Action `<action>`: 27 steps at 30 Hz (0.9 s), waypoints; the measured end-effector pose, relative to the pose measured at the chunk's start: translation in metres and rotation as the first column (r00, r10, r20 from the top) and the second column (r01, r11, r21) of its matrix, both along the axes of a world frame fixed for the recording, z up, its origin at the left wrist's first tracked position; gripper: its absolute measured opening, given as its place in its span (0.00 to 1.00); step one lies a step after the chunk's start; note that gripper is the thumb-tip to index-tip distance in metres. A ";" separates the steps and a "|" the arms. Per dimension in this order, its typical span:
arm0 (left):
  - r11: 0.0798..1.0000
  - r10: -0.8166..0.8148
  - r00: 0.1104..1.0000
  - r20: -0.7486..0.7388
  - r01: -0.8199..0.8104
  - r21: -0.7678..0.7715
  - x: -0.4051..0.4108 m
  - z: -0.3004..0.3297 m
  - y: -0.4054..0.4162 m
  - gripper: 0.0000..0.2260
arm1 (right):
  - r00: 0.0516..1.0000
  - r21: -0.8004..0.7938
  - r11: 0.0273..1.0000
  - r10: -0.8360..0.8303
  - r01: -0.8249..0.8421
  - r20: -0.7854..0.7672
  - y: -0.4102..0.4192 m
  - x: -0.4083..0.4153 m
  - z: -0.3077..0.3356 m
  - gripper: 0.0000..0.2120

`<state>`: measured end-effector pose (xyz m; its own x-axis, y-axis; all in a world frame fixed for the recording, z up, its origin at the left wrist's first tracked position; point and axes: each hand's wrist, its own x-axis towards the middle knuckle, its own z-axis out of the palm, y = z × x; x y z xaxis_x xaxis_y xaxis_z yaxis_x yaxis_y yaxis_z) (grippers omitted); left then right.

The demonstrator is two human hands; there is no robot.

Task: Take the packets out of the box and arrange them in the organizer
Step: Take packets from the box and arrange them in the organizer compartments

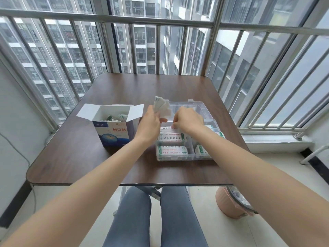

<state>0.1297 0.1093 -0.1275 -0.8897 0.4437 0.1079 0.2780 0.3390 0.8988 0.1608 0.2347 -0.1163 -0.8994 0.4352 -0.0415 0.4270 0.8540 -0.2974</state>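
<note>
An open white and blue cardboard box (114,132) stands on the left of the table with several loose packets (115,117) inside. To its right sits a clear plastic organizer (185,156) with its lid open, and stacks of white packets (171,150) fill its front compartments. My left hand (150,124) is raised over the organizer's left edge and holds a bunch of packets (161,106) fanned upward. My right hand (188,120) reaches down into a back compartment, fingertips pinched on a packet there.
The dark wooden table (89,157) stands against a railed glass balcony wall. A pink waste bin (231,202) sits on the floor under the table's right corner. My knees in blue jeans are below the front edge.
</note>
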 end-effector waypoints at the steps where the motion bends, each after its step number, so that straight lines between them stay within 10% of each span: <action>1: 0.999 -0.012 1.000 0.010 0.012 0.046 0.001 0.000 0.000 0.06 | 1.000 -0.057 0.998 -0.003 0.003 -0.007 0.002 0.000 0.000 0.05; 7: 0.970 -0.087 0.991 0.105 0.060 0.236 0.008 0.004 0.003 0.07 | 0.964 -0.439 0.898 -0.147 0.036 -0.222 0.017 0.018 0.021 0.07; 13: 0.883 -0.306 0.908 0.285 0.158 0.443 0.018 0.017 0.003 0.09 | 0.937 -0.877 0.448 -0.201 -0.172 -0.286 0.021 0.047 0.037 0.07; 27: 0.935 -0.343 0.923 0.173 0.319 0.156 0.024 0.028 -0.010 0.12 | 0.870 -0.747 0.614 -0.191 -0.256 -0.455 0.016 0.057 0.032 0.05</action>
